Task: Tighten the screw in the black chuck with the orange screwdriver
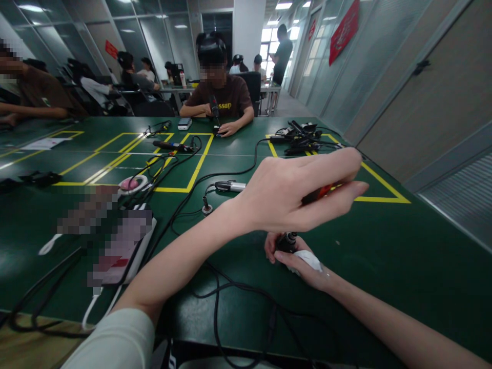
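My left hand [292, 189] is raised across the middle of the view, fingers closed around a black-and-orange tool [320, 195], most of which is hidden. Below it, over the table, my right hand [288, 253] curls its fingers and thumb around a small black cylindrical part [286, 242] with a dark metal end. Whether this part joins the tool above cannot be made out. A white wrapping [308, 260] lies at the base of my right thumb. Behind my left wrist are a silver-and-black pen-shaped tool [229, 186] and a small metal fitting [206, 207] standing upright.
The green table [384, 246] bears yellow tape outlines. Black cables [238, 287] run below my hands. Left lie a phone-like slab [123, 248], a white tape roll [133, 184] and a black tool [172, 146]. Black tools [300, 137] are heaped at the back right. A co-worker [221, 97] sits opposite.
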A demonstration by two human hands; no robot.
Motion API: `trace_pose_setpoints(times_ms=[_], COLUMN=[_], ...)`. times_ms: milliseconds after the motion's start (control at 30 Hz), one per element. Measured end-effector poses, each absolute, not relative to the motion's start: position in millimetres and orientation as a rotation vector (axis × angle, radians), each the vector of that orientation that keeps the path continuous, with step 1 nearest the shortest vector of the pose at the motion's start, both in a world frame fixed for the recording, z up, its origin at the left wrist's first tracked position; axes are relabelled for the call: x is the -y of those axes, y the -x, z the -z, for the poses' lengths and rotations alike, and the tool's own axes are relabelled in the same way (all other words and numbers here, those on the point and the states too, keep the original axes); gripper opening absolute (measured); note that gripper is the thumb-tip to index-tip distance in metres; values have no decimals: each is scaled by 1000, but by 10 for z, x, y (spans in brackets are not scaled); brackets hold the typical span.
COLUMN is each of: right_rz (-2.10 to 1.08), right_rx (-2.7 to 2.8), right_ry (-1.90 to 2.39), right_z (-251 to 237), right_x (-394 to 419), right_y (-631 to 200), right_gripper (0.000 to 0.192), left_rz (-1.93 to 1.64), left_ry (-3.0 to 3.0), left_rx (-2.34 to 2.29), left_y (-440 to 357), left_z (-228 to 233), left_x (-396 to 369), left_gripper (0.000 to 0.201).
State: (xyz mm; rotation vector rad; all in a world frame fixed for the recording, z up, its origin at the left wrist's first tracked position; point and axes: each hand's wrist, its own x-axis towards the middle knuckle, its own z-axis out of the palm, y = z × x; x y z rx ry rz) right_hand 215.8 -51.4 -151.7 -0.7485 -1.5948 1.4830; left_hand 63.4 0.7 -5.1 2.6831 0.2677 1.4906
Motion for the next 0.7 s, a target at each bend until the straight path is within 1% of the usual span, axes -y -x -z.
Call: trace_pose_setpoints(times_ms=[100, 233, 400, 700], right_rz=[-1469, -1472, -1506, -1473], right_rx=[1612, 1590, 1561, 1593], right_ry=[740, 751, 749, 736], right_z=[1498, 1512, 1584, 1548], right_x=[518, 519, 507, 511], right_y=[-2154, -2150, -2151, -2158], right_gripper=[46, 46, 47, 44], left_rz=[-1435, -1423, -1513, -1422], left_ry=[-2673, -2703, -2697, -2729], left_rx=[-263, -316, -306, -320], left_y=[-606, -596, -622, -582], left_z=[48, 42, 51, 22], left_x=[-26, -38, -22, -15], left_gripper=[21, 20, 16, 29])
